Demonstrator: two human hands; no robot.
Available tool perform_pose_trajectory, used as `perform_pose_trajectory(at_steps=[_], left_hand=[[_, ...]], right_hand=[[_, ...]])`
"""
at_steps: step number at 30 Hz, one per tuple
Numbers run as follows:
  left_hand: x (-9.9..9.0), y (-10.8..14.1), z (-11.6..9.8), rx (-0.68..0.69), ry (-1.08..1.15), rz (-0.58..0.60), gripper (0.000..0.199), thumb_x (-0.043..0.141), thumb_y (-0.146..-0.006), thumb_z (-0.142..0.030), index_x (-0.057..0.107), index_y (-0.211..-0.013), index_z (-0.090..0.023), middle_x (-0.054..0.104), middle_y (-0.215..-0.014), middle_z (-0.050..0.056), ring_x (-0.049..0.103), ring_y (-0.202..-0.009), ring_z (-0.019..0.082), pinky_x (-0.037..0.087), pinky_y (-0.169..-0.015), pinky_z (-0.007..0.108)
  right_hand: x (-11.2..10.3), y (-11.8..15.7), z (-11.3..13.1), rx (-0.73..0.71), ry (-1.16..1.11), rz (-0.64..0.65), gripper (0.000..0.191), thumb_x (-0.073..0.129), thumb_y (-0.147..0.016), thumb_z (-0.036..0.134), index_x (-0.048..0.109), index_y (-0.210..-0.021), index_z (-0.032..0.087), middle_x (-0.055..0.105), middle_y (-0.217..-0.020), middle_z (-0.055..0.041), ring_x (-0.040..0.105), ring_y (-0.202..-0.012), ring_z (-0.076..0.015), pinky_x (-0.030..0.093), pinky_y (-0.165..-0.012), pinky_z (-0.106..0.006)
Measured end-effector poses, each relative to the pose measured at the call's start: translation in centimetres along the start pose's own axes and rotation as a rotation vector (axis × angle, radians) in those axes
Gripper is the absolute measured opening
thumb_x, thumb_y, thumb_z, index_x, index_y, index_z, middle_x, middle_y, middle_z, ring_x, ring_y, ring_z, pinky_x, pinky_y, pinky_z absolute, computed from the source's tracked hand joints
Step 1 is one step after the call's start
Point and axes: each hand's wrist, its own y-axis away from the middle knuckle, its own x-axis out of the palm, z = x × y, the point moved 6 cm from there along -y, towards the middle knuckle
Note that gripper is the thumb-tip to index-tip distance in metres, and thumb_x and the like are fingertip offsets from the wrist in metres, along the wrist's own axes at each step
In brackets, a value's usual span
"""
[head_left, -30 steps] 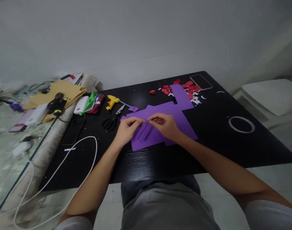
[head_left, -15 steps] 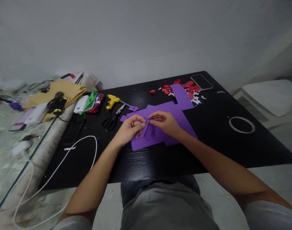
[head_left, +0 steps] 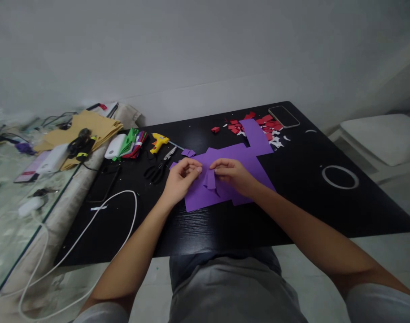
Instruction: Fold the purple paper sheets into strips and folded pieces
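A small folded strip of purple paper [head_left: 211,180] hangs from the fingertips of my right hand [head_left: 234,174], which are pinched at its top. Just left of it, my left hand [head_left: 184,180] is curled with thumb and forefinger together, a small gap away from the strip. Whether something tiny is between those left fingers cannot be seen. Under both hands lie overlapping sheets of purple paper [head_left: 250,168] on the black table [head_left: 312,197]. Small folded purple pieces [head_left: 188,153] rest beyond my left hand.
Black-handled scissors [head_left: 160,166] and a yellow glue gun [head_left: 159,142] lie left of the sheets. Red paper pieces [head_left: 267,118] and a phone [head_left: 284,116] are at the back right, a ring-shaped object [head_left: 340,185] at right. A white cable [head_left: 135,206] loops at left.
My left hand has drawn slightly left, off the purple strip. The strip now hangs from my right hand, turned more upright than before.
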Motion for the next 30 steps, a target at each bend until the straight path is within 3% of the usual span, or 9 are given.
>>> perform_pose_trajectory(at_steps=[4,10,15,19,25,30], left_hand=[[0.4,0.0,0.1,0.024,-0.002,0.033,0.026,0.081,-0.085,-0.041,0.073,-0.095,-0.018,0.062,-0.067,-0.002,0.052,-0.058,0.010,0.041,-0.055,0.023],[0.6,0.1,0.3,0.046,-0.034,0.065,0.023,0.079,-0.087,-0.039,0.077,-0.098,-0.019,0.065,-0.069,0.000,0.053,-0.058,0.011,0.042,-0.055,0.024],[0.3,0.1,0.5,0.085,-0.106,0.046,0.019,0.079,-0.088,-0.035,0.077,-0.098,-0.019,0.069,-0.075,0.001,0.058,-0.065,0.012,0.046,-0.061,0.025],[0.1,0.2,0.0,0.207,-0.240,0.050,0.013,0.074,-0.092,-0.027,0.077,-0.102,-0.020,0.072,-0.091,0.004,0.064,-0.080,0.016,0.051,-0.072,0.028],[1.4,1.1,-1.4,0.437,-0.436,0.237,0.029,0.059,-0.095,-0.009,0.078,-0.112,-0.025,0.065,-0.102,0.005,0.062,-0.096,0.019,0.053,-0.088,0.035],[2.2,1.6,-1.4,0.468,-0.562,0.341,0.045,0.053,-0.084,0.004,0.078,-0.107,-0.025,0.060,-0.104,0.005,0.061,-0.101,0.020,0.053,-0.090,0.037]], right_hand=[[0.4,0.2,-0.6,0.099,-0.096,0.064,0.023,0.084,-0.066,0.023,0.077,-0.089,0.021,0.068,-0.072,0.0022,0.057,-0.065,-0.0123,0.046,-0.067,-0.027],[0.5,0.1,-0.8,0.122,-0.076,0.108,0.020,0.084,-0.068,0.025,0.080,-0.088,0.023,0.072,-0.079,-0.0005,0.060,-0.070,-0.0139,0.048,-0.067,-0.026],[0.3,0.1,-0.8,0.111,-0.090,0.056,0.022,0.086,-0.066,0.025,0.080,-0.087,0.021,0.071,-0.076,0.0008,0.060,-0.067,-0.0124,0.049,-0.065,-0.025],[-0.2,-0.2,-1.0,0.124,-0.047,-0.010,0.024,0.086,-0.064,0.022,0.079,-0.087,0.020,0.069,-0.072,0.0016,0.060,-0.065,-0.0115,0.049,-0.065,-0.025],[-0.9,-0.3,-1.4,0.122,0.097,-0.089,0.018,0.084,-0.067,0.025,0.079,-0.083,0.021,0.069,-0.072,0.0006,0.059,-0.065,-0.0129,0.045,-0.062,-0.026],[-0.7,0.0,-1.0,0.048,0.245,-0.087,0.020,0.081,-0.069,0.030,0.079,-0.087,0.021,0.070,-0.073,0.0013,0.058,-0.064,-0.0123,0.044,-0.062,-0.027]])
